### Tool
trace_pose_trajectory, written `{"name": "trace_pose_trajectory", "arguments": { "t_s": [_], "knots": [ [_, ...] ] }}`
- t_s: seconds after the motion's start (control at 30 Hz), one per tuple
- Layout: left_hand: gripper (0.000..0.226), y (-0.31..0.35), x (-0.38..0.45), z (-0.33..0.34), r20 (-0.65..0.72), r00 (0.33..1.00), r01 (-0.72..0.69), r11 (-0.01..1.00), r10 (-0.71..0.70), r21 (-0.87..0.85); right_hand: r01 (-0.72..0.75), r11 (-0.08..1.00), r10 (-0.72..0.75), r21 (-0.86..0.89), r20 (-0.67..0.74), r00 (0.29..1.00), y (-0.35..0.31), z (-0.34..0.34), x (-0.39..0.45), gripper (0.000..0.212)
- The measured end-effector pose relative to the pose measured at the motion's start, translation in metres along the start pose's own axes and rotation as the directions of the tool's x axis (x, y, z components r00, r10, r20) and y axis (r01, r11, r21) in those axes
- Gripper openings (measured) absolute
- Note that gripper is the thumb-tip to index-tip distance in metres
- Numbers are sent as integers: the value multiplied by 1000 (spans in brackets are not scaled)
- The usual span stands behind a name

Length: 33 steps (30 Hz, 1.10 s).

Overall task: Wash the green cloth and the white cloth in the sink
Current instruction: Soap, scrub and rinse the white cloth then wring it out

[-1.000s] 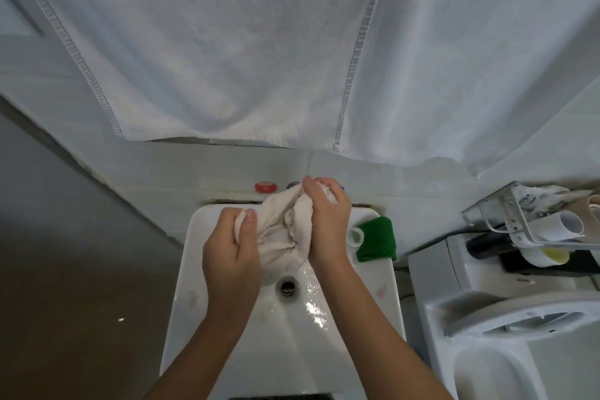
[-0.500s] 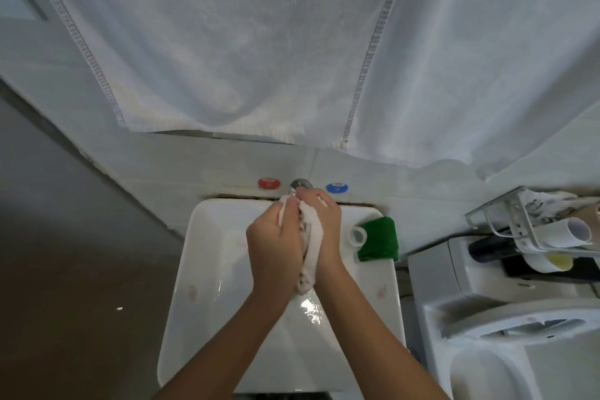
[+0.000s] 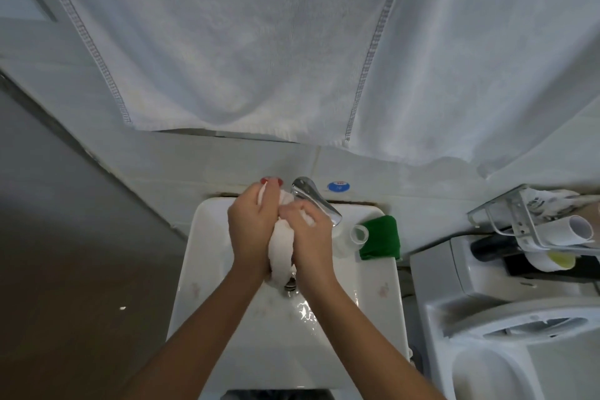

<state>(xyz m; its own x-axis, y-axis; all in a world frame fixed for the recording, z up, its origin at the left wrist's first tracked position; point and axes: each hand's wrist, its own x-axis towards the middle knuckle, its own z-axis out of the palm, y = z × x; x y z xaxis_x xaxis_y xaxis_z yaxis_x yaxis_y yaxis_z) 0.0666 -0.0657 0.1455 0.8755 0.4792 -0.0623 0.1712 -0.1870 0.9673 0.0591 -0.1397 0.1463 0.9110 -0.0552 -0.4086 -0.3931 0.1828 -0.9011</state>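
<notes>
The white cloth [image 3: 281, 245], bunched over the sink [image 3: 207, 256] drain, looks wet, limp and light; best gripped by its bulk. The left hand [image 3: 251, 227] and right hand [image 3: 310, 239] clench it between them. The green cloth [image 3: 381, 237] waits folded on the right rim.

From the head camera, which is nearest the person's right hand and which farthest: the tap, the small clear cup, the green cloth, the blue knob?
Measured from the right hand:
1. Tap, just beyond the fingers, toward the wall.
2. Small clear cup, on the sink rim to the right.
3. Blue knob and green cloth: too close to call; knob on the wall, cloth right of the cup.
</notes>
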Motion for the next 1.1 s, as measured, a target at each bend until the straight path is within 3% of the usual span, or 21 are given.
{"name": "trace_pose_trajectory", "arguments": {
  "t_s": [0.07,0.27,0.4,0.5,0.57,0.7,0.83,0.97,1.07,1.1],
  "knots": [
    [30,3,-6,-5,63,998,1,1000,-1,2,9,1000,-9,5,66,998,1,-5,1,17],
    [14,12,-26,-14,171,985,4,999,5,-53,-118,966,124,229,-12,992,-8,-6,8,12],
    [49,11,-18,-26,368,929,73,992,-31,-101,-87,955,88,285,11,996,-9,-11,9,44],
    [73,6,-15,-37,518,856,99,981,3,-169,-108,944,110,313,12,994,-12,-13,10,52],
    [70,5,-14,-41,551,833,109,967,38,-232,-102,951,108,291,-7,994,-14,-15,11,48],
    [57,6,-14,-40,517,850,48,965,97,-259,-15,983,37,183,-121,992,-15,-21,14,27],
    [51,4,-12,-34,426,897,-11,971,116,-240,80,996,-70,44,-184,980,-14,-22,12,25],
    [42,0,-9,-33,315,941,-67,979,126,-193,144,989,-145,-15,-93,985,-13,-21,-1,25],
    [34,1,-9,-31,197,963,-155,976,184,-156,176,984,-178,28,79,981,-11,-22,-16,18],
    [30,3,-9,-29,146,968,-179,971,202,-157,183,983,-185,28,154,971,-8,-22,-20,27]
  ]
}}
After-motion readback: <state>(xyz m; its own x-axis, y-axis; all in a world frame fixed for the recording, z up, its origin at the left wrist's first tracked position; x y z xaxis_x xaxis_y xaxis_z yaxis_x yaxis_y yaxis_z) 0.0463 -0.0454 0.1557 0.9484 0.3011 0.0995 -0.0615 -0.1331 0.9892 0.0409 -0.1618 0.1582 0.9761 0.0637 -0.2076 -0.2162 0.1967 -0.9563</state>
